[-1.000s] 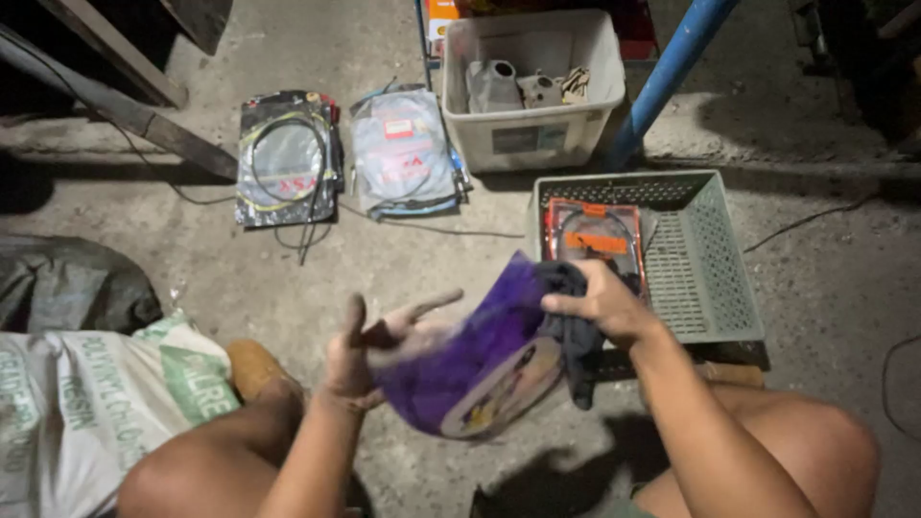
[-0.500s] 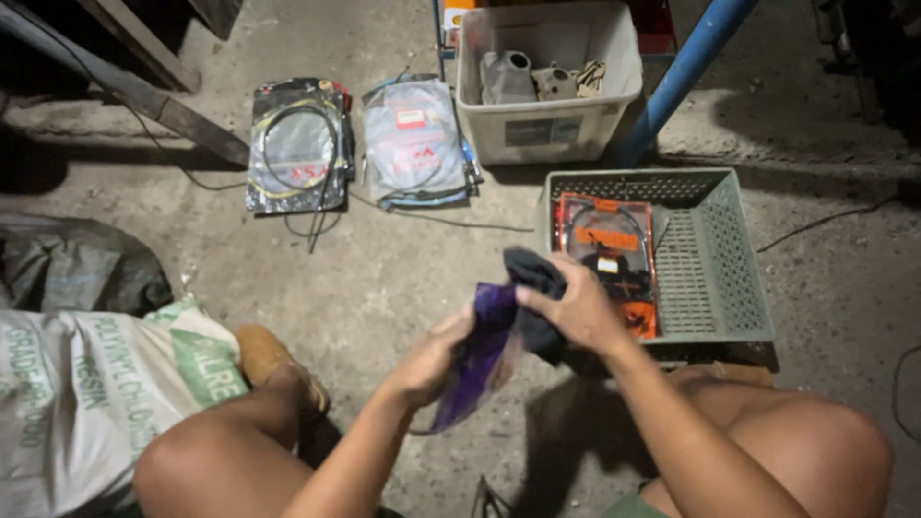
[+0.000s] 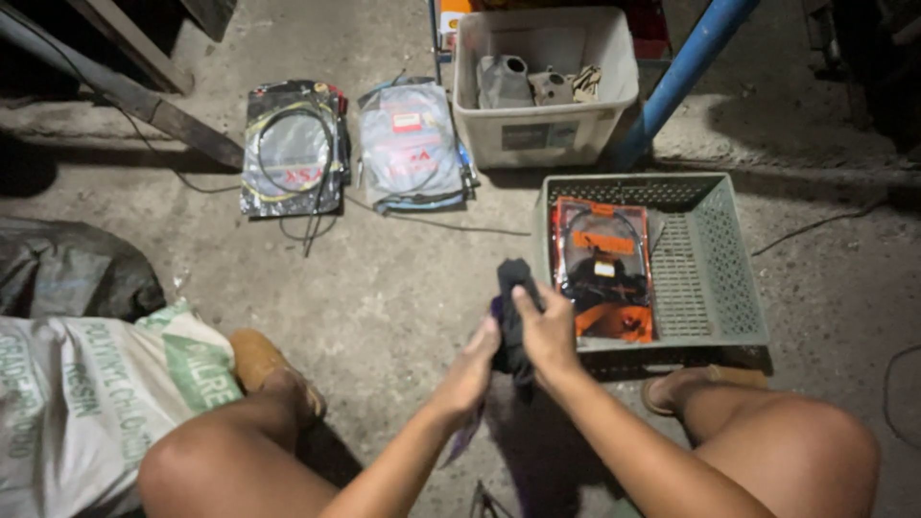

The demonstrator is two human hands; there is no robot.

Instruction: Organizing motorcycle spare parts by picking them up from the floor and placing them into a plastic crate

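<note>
Both my hands hold one flat packet edge-on in front of me, over the concrete floor. My left hand grips its lower left side, where a strip of purple wrapper shows below my wrist. My right hand clasps the dark upper part of the packet from the right, thumb on top. The packet stands just left of a grey slotted plastic crate, which holds an orange-and-black cable packet.
Two clear bagged cable coils lie on the floor ahead, one black-backed and one blue-edged. A white bin with metal parts stands beyond the crate, beside a blue pole. A printed white sack lies left of my knee.
The purple packet, held flat and wide open a second ago, has been turned edge-on and gathered between both hands. My left hand went from spread fingers to a grip on it.
</note>
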